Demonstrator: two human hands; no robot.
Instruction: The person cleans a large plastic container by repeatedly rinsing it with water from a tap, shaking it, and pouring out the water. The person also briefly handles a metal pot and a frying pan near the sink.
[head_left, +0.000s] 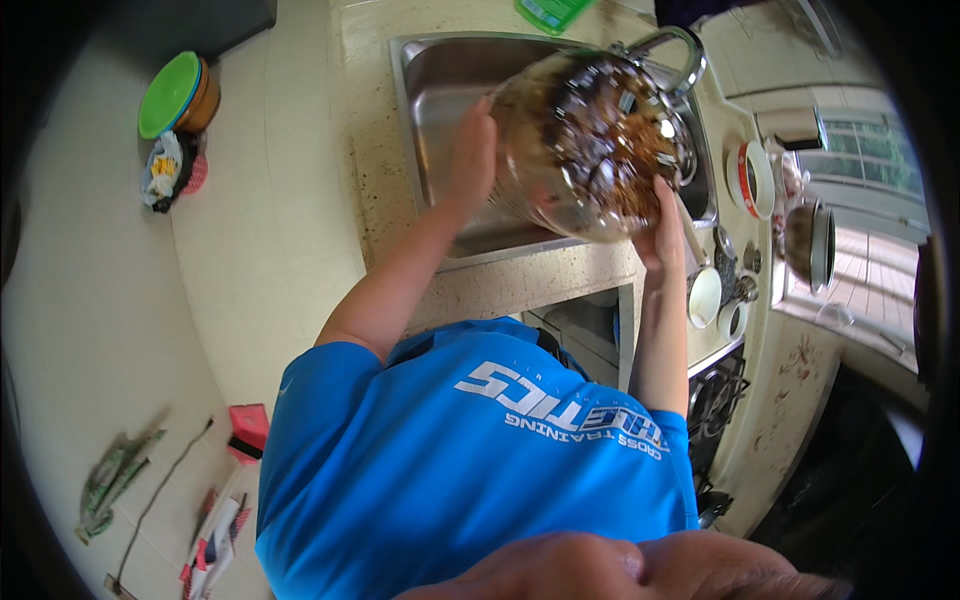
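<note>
A large shiny metal pot is held tilted over the stainless steel sink, its base turned towards me. Dark brown and black stains cover much of that base, which glints as if wet. My left hand presses flat against the pot's left side. On the lower right edge, my right hand grips it with the thumb on the stained face. Behind the pot arches a chrome faucet. Part of the sink is hidden by the pot, and some blur softens its outline.
A green bottle stands beyond the sink. To the right are a white long-handled saucepan, a white and red bowl and a gas stove. Another metal pot sits by the window. Stacked bowls are at the far left.
</note>
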